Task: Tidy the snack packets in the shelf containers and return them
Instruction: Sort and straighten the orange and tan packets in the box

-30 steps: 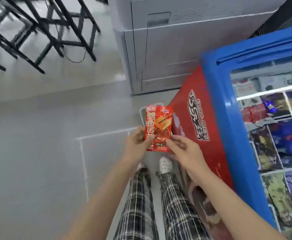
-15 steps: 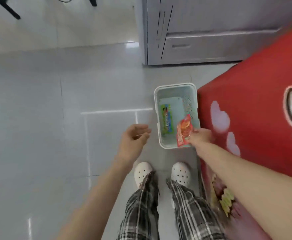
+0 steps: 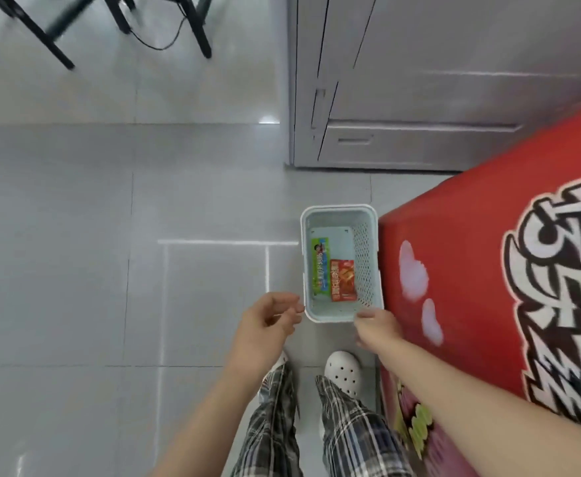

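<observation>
— Where are the packets?

— Red packet [image 3: 343, 280] and green packet [image 3: 320, 266] lie flat, side by side, in the pale basket [image 3: 338, 315] on the floor [image 3: 75, 270].

— Heavy?

— I'd judge light; thin plastic, probably flexes. I'd grip both side rims.

— Your hands?

— Left hand [image 3: 268, 323] loosely curled, empty; right hand [image 3: 376, 327] near the rim, fingers hidden, can't tell.

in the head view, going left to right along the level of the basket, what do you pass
bare grey floor tiles → left wall of the pale basket → green snack packet → red snack packet → perforated right wall of the basket → red freezer side
</observation>
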